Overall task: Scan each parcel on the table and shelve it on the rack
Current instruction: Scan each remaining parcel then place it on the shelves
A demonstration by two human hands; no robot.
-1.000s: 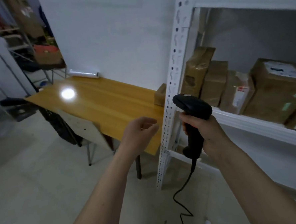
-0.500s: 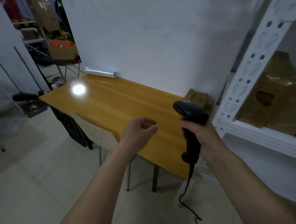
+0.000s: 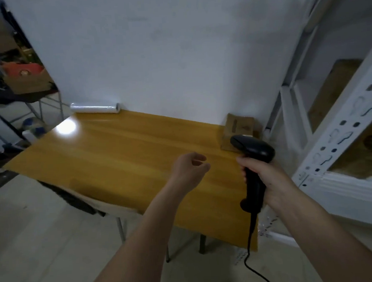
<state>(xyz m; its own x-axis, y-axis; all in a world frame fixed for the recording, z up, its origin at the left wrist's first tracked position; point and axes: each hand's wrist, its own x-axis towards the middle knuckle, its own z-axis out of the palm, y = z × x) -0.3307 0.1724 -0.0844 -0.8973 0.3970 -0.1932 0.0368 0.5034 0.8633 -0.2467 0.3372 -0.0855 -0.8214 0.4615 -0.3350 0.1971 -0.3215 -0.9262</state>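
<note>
- I am looking down over a wooden desk [image 3: 120, 158] set against a white wall, with both bare forearms reaching out in front of me.
- My right hand [image 3: 264, 177] is gripping the handle of a black scanner [image 3: 252, 158], fingers wrapped around it; the scanner's head is pointing toward the far right corner of the desk.
- The scanner's black cable [image 3: 250, 252] is hanging down from the bottom of the handle, past the desk's near edge, toward the floor.
- My left hand [image 3: 189, 170] is hovering above the desk, just beside the scanner, holding nothing, with its fingers loosely curled and relaxed.
- One brown cardboard parcel [image 3: 240, 130] is sitting at the far right corner of the desk, close to the wall, just beyond the scanner's head, which is partly hiding its near side.
- A white roll of plastic film [image 3: 95, 107] is lying along the far edge of the desk near the far left corner, against the wall.
- A bright light spot is reflecting off the desk top near the left edge.
- The white metal rack [image 3: 341, 140] is standing beside the desk's right edge; brown boxes [image 3: 353, 154] are resting on its shelf, blurred.
- Beyond the left edge, a doorway is showing cluttered boxes and metal frames; I cannot tell the details.
</note>
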